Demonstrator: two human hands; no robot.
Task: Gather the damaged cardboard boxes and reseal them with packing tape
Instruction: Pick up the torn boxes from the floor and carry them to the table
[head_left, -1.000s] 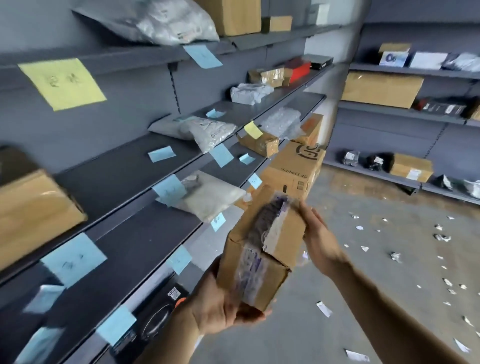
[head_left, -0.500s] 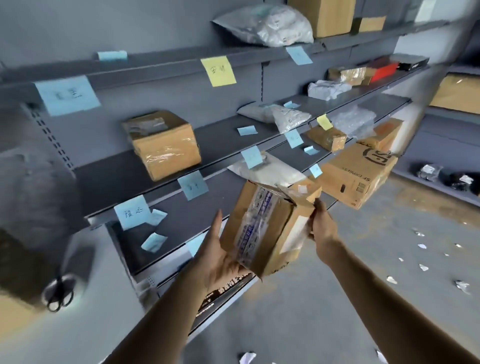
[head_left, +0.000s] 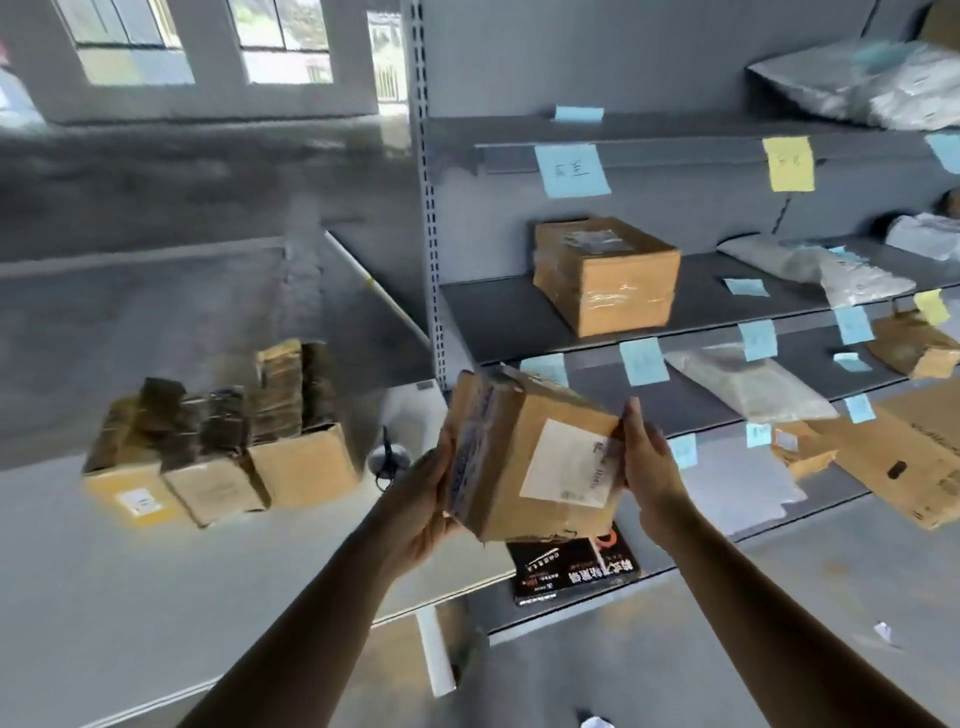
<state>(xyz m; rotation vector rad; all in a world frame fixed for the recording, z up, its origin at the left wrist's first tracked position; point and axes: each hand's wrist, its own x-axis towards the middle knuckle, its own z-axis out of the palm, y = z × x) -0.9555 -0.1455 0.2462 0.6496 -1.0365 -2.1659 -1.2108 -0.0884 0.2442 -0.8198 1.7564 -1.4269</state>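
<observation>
Left grip (head_left: 423, 493) cupped round the taped end of a small brown cardboard box (head_left: 540, 457), right grip (head_left: 649, 462) laid flat-fingered against the opposite side. Box clamped between the two in mid-air, tilted, white paper label (head_left: 566, 462) turned toward the camera, top flap edge lifted and bottom edge ragged. Directly below, a black printed carton (head_left: 566, 569) on a low level of the grey metal shelf rack (head_left: 431, 260). Higher up, a larger taped brown box (head_left: 605, 275) and blue and yellow sticky notes (head_left: 571, 170). Off to the left, a pale grey worktop (head_left: 156, 597) carrying three open brown cardboard boxes (head_left: 218, 467) in a row, with a dark blurred tool near its right edge, possibly scissors. Likely next: over to the worktop for taping. Risks, as judged: slipping out, since held on the right only by pressure against a smooth face; loose flap springing open and spilling contents if tipped further; clipping the rack upright or the worktop corner on the swing across.
</observation>
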